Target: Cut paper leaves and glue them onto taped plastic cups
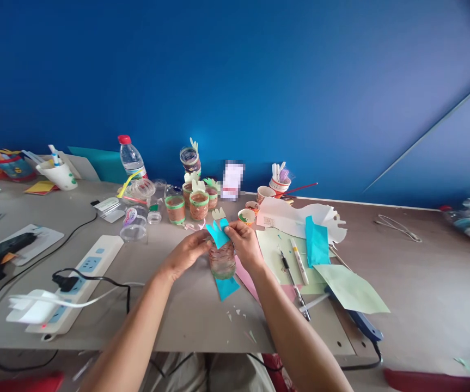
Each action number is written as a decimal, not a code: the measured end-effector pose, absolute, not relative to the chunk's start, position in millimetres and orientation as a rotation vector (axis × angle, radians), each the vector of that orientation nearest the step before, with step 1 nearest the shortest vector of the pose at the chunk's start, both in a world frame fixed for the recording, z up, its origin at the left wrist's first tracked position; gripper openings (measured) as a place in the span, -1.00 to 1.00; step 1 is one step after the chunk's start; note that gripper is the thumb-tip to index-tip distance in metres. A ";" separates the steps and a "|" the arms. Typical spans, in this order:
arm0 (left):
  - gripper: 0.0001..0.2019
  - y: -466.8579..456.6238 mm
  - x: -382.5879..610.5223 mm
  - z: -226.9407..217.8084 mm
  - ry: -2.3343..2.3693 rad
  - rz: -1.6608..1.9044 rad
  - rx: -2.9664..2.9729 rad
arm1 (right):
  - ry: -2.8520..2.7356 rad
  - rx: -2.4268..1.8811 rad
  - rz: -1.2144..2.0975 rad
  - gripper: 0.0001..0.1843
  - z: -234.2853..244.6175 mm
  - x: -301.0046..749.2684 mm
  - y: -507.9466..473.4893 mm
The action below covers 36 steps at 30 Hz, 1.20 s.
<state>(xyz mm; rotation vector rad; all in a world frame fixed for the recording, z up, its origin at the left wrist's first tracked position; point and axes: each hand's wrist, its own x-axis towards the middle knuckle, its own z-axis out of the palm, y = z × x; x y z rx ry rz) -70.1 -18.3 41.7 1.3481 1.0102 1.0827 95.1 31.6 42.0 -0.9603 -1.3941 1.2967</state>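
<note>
A small blue paper piece [218,236] with a cut, wavy top edge is held between my two hands, against the top of a clear plastic bottle cup [222,265] partly wrapped in brown-red. My left hand [186,252] pinches around the left side, at the paper's edge and the cup's rim. On the right, the thumb and fingers of my right hand [242,243] pinch the paper's right edge. Another blue paper scrap [227,287] lies under the cup. Just behind, a pale scalloped paper piece [218,213] shows above the blue one.
Several wrapped cups [199,206] with green bands stand behind my hands. At left are a power strip [96,267], a black glue gun [6,255] and a water bottle [132,158]. Papers, a pen [286,262], a marker [300,261] and a blue-handled tool [363,325] lie right.
</note>
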 end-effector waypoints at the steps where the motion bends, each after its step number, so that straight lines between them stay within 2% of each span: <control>1: -0.54 -17.7 -69.8 39.9 1.000 1.102 1.333 | -1.388 -0.965 1.297 -0.75 41.0 94.9 31.9; 13: -0.44 -18.0 -69.6 37.0 0.873 1.052 1.307 | -1.396 -0.999 1.276 -0.76 28.4 92.2 38.1; 22: -0.54 -22.9 -77.6 34.5 0.986 1.035 1.396 | -1.434 -1.021 1.249 -0.76 27.9 92.3 38.0; 36: -0.78 -13.7 -70.5 19.8 1.260 1.206 1.393 | -1.429 -1.016 1.264 -0.74 27.0 92.4 37.7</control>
